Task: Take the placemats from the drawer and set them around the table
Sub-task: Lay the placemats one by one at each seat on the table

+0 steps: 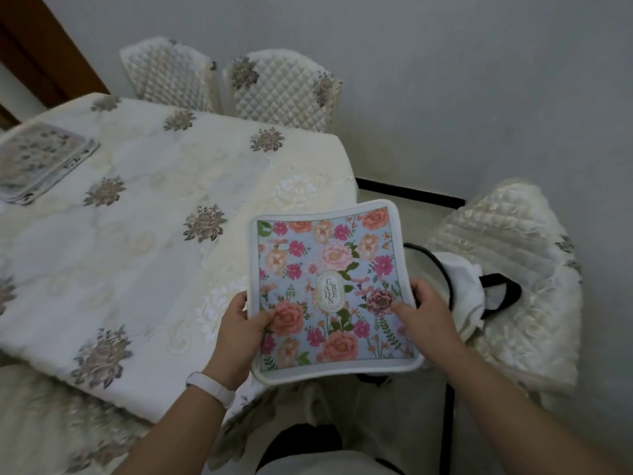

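I hold a floral placemat [329, 286] with a white border in the air, just off the table's near right corner. My left hand [245, 323] pinches its left edge, thumb on top. My right hand [423, 308] grips its right edge, thumb lying on the printed flowers. A small stack of more floral placemats [41, 162] lies on the table at the far left. The table [144, 241] is covered with a white cloth embroidered with grey flowers.
Two quilted white chairs [277, 89] stand at the table's far side against the wall. Another covered chair [507, 286] at the right holds a white bag with black handles [466, 289]. A padded chair seat [51, 423] sits at lower left.
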